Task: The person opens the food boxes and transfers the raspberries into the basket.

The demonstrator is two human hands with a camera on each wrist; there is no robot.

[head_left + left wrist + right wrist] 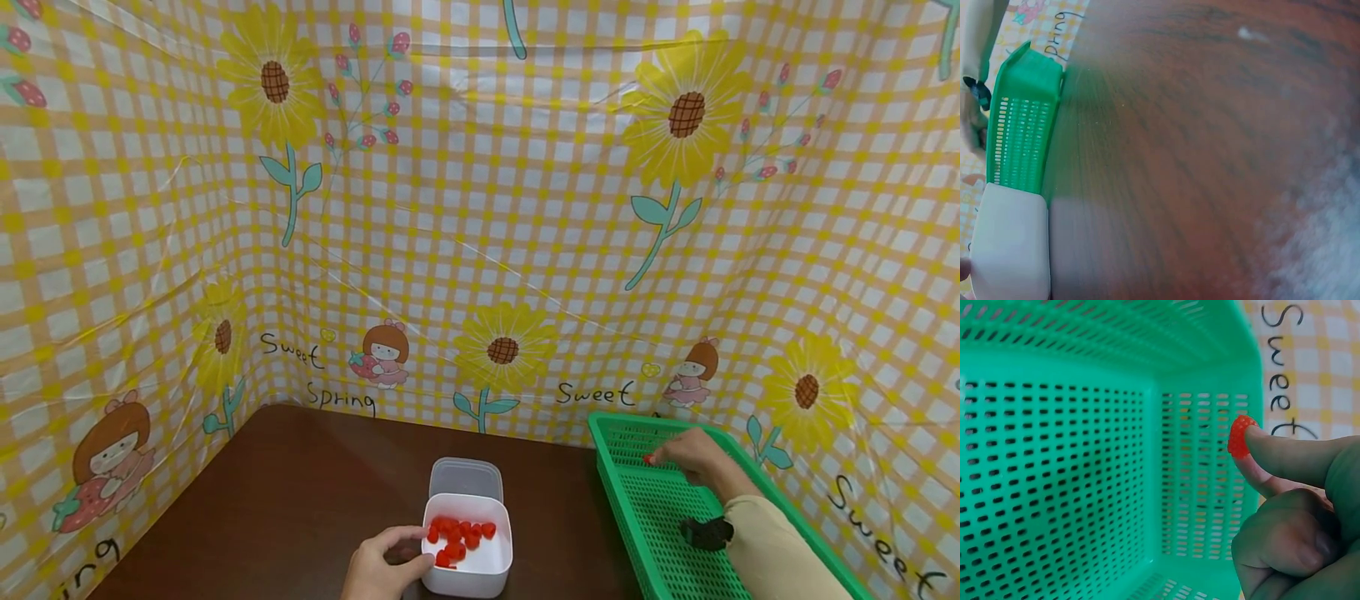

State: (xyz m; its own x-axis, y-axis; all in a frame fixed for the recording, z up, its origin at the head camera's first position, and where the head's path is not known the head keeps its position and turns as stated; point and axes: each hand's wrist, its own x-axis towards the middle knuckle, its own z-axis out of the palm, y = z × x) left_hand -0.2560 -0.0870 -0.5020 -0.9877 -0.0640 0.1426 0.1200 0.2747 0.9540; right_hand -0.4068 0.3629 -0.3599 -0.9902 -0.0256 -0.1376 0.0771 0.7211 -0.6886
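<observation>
- Head: right hand (693, 457) fingers pinch red berry (648, 459) at far end of green basket (647, 510), tabletop (322, 492) right side; left hand (384, 565) fingers parted, touching white box (468, 584).
- Left wrist: fingers mostly cut off.
- Right wrist: berry's long axis roughly parallels basket's end rim.

L hand (382, 565): wrist cut off, btm edge, head view. Box (465, 585): cropped at btm in L wrist view; wall hides berries (456, 550) there. Lid (467, 479): part hidden behind box. Basket (619, 500): near end cropped, partly covered by R sleeve (772, 542). Pale patch (1319, 237): blurred, can't ID.
</observation>
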